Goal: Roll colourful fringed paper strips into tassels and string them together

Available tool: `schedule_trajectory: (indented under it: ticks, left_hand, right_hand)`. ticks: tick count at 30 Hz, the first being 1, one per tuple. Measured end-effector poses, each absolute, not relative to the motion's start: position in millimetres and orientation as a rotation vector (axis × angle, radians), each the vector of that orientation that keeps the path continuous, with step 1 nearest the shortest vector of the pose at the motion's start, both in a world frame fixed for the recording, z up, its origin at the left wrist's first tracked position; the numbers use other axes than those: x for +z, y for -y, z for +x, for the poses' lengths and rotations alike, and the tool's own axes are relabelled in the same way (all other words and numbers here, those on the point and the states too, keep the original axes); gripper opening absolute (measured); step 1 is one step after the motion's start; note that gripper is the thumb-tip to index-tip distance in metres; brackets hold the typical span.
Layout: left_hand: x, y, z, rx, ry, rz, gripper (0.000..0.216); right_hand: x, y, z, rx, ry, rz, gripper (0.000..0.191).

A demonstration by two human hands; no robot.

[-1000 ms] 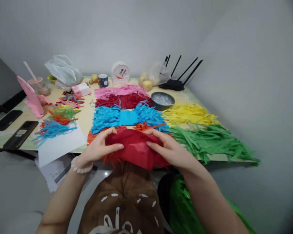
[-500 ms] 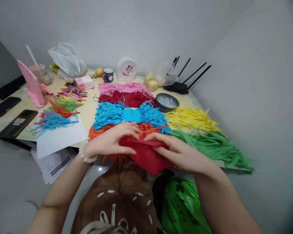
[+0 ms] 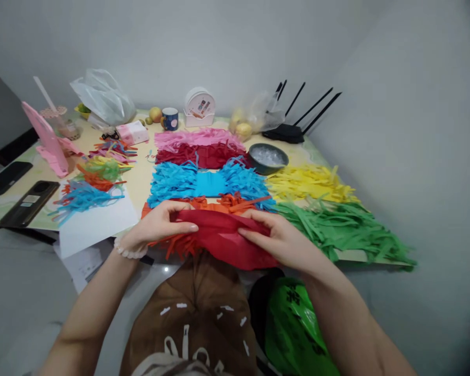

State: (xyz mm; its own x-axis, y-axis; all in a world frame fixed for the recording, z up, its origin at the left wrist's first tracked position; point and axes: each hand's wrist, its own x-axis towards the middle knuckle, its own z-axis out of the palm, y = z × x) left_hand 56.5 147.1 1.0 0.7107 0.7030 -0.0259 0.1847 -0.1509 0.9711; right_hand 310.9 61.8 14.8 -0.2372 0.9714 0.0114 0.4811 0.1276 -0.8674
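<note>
Both my hands hold a folded sheet of red tissue paper at the table's near edge. My left hand pinches its left end, thumb on top and fingers wrapped around it. My right hand grips the right end the same way. Under the red sheet lies orange fringed paper. Beyond it sit blue fringed paper, dark red fringed paper and pink fringed paper.
Yellow fringe and green fringe lie at right, by a grey bowl. A router, mug, plastic bags, scrap strips, white paper and two phones fill the table. A green bag sits below.
My left hand slid left along the red paper, from its middle back to its left end. The paper is now stretched wider between both hands.
</note>
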Motion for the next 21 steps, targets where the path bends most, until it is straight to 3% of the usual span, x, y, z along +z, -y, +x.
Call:
schedule_trajectory:
  ticks: [7,14,18,21]
  left_hand:
    - [-10.2,-145.5,70.7,0.396,-0.637,1.555,0.026]
    - [-16.0,-131.7,66.0,0.725,-0.786,1.632,0.018]
    - [-15.8,-129.0,57.9,0.716,-0.723,1.565,0.031]
    - [-14.1,-130.5,53.4,0.669,-0.624,1.590,0.037]
  right_hand:
    - [19.8,-57.7,316.0,1.156,1.700,-1.390,0.022]
    - [0.1,-52.8,317.7,1.025,1.560,-1.338,0.018]
    - [-14.5,-52.9,319.2,1.035,1.468,-1.236,0.033]
    - [-18.5,-54.3,320.1,1.042,1.449,-1.175,0.031]
